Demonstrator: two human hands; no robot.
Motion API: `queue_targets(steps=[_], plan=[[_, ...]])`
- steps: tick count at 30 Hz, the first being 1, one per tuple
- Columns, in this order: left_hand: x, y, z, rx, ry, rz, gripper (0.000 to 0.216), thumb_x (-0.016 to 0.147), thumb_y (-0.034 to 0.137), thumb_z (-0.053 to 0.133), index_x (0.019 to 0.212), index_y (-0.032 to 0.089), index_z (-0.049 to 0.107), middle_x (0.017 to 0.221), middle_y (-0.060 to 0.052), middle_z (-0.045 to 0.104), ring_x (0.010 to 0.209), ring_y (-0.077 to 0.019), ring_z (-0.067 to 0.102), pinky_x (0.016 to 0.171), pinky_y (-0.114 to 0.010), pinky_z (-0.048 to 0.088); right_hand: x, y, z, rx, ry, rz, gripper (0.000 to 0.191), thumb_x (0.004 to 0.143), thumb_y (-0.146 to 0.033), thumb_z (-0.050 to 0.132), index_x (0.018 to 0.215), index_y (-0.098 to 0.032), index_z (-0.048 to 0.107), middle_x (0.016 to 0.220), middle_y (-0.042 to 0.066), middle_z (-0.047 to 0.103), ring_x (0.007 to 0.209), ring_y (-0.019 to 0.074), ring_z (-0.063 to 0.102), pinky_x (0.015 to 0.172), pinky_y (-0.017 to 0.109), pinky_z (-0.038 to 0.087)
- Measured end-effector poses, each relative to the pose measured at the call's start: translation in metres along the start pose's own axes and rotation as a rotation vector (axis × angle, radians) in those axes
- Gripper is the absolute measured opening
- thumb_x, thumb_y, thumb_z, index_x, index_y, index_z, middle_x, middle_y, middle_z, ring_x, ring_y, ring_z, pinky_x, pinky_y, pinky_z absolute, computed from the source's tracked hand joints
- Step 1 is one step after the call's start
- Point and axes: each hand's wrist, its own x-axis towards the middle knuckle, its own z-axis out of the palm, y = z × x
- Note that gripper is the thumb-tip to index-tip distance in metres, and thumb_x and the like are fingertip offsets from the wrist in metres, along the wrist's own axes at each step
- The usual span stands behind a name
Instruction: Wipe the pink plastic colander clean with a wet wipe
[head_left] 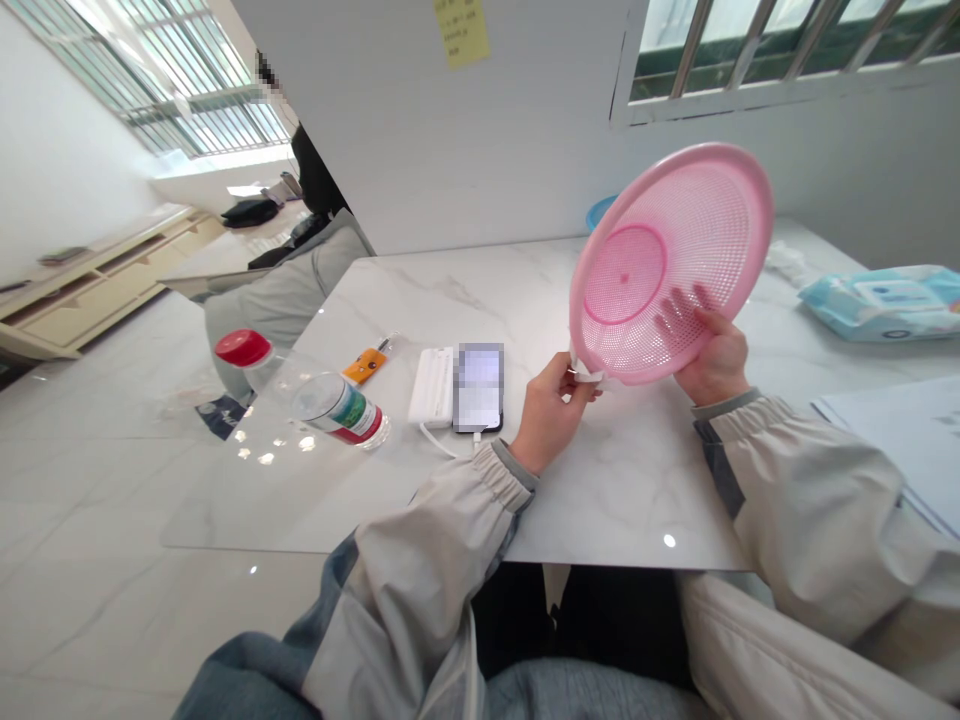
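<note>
Far left, at about 9 o'clock from my hands, a plastic water bottle (315, 392) with a red cap lies on its side on the marble table (600, 490), label up, cap pointing off the table's left edge. Just to its right sits a small orange tag (364, 365), flat on the surface. Next come 2 flat items side by side and touching: a white power bank (433, 387) and a phone (479, 387), with a white cable looping from their near edge. I judge they are parked clear of the working area so the cable stays slack.

My left hand (551, 410) is pinched shut on a small white tab or label (587, 374) at the strainer's lower rim, at 6 o'clock on the disc. The thumb and forefinger meet on it; the other fingers are curled.

The pink strainer (667, 262) is held off the table, tilted so its inner face turns toward me, probably to bring the rim tab within easy reach. My right hand (712, 350) grasps it from behind at about 4 o'clock, the fingers showing through the mesh, the thumb on the rim.

Behind the strainer at 11 o'clock a blue bowl (600, 210) is partly hidden. At 3 o'clock lies a pack of wet wipes (885, 300), and nearer me some white paper sheets (900, 430).
</note>
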Motion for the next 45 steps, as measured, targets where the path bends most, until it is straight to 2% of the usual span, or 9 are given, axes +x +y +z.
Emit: queue_targets(steps=[9,17,21,24,27,30,36,40,45], plan=[[-0.001,0.001,0.001,0.028,-0.082,-0.099,0.033,0.1,0.05,0.074,0.094,0.019,0.068,0.086,-0.004,0.074,0.084,-0.0203,0.081,0.077,-0.032,0.064,0.001,0.002,-0.001,-0.024,-0.011,0.011,0.031,0.094,-0.013,0.055,0.113,-0.023,0.077,0.119,0.006,0.083,0.106,0.0195,0.078,0.106,0.041,0.064],[-0.004,-0.003,0.003,0.16,-0.114,-0.167,0.038,0.097,0.052,0.079,0.081,0.018,0.073,0.076,-0.006,0.075,0.086,-0.0285,0.081,0.075,-0.039,0.069,-0.009,0.003,0.004,-0.111,-0.188,0.049,0.022,0.093,-0.024,0.069,0.112,-0.033,0.075,0.128,0.001,0.082,0.135,0.0241,0.074,0.117,0.05,0.06],[-0.003,0.0,0.005,-0.024,-0.092,-0.257,0.033,0.099,0.047,0.079,0.1,0.015,0.078,0.103,-0.013,0.083,0.097,-0.0279,0.082,0.083,-0.042,0.073,-0.019,0.002,0.01,-0.107,-0.247,0.081,0.02,0.097,-0.03,0.07,0.116,-0.034,0.074,0.133,0.001,0.081,0.135,0.0245,0.074,0.116,0.053,0.062],[-0.003,0.002,0.007,-0.179,-0.049,-0.291,0.038,0.099,0.044,0.079,0.122,0.015,0.076,0.133,-0.018,0.079,0.116,-0.03,0.079,0.086,-0.045,0.075,-0.023,0.001,0.012,-0.117,-0.292,0.1,0.019,0.098,-0.033,0.072,0.117,-0.035,0.074,0.138,-0.002,0.08,0.134,0.025,0.075,0.116,0.056,0.061],[-0.003,0.003,0.006,-0.232,-0.052,-0.296,0.043,0.098,0.044,0.081,0.132,0.017,0.073,0.144,-0.018,0.074,0.125,-0.0311,0.076,0.088,-0.045,0.075,-0.026,0.0,0.012,-0.129,-0.333,0.131,0.021,0.097,-0.035,0.075,0.118,-0.035,0.074,0.139,-0.002,0.08,0.132,0.0263,0.076,0.116,0.058,0.061],[-0.003,0.002,0.005,-0.256,-0.082,-0.314,0.041,0.096,0.043,0.084,0.125,0.015,0.075,0.136,-0.017,0.077,0.113,-0.0277,0.08,0.086,-0.041,0.075,-0.027,0.001,0.012,-0.149,-0.355,0.172,0.023,0.095,-0.037,0.078,0.118,-0.035,0.073,0.134,-0.001,0.082,0.128,0.0283,0.078,0.115,0.062,0.062],[-0.001,-0.002,0.004,-0.157,-0.111,-0.448,0.042,0.099,0.054,0.079,0.098,0.012,0.074,0.074,-0.009,0.077,0.063,-0.0198,0.076,0.062,-0.031,0.065,-0.028,-0.001,0.01,-0.226,-0.431,0.178,0.036,0.088,-0.044,0.085,0.121,-0.037,0.074,0.133,-0.003,0.083,0.131,0.0326,0.078,0.123,0.067,0.054],[-0.001,-0.003,0.003,-0.104,-0.099,-0.448,0.046,0.102,0.057,0.073,0.089,0.013,0.075,0.067,-0.009,0.076,0.057,-0.0179,0.072,0.063,-0.03,0.063,-0.028,-0.003,0.008,-0.271,-0.472,0.193,0.045,0.085,-0.046,0.089,0.127,-0.038,0.075,0.141,-0.002,0.08,0.141,0.0351,0.072,0.132,0.064,0.046],[-0.002,-0.001,0.003,-0.056,-0.05,-0.399,0.045,0.102,0.056,0.073,0.086,0.014,0.074,0.063,-0.007,0.073,0.053,-0.0159,0.068,0.059,-0.027,0.058,-0.026,-0.002,0.007,-0.294,-0.469,0.133,0.044,0.084,-0.042,0.088,0.126,-0.034,0.076,0.14,0.003,0.08,0.143,0.0376,0.07,0.128,0.066,0.051]])
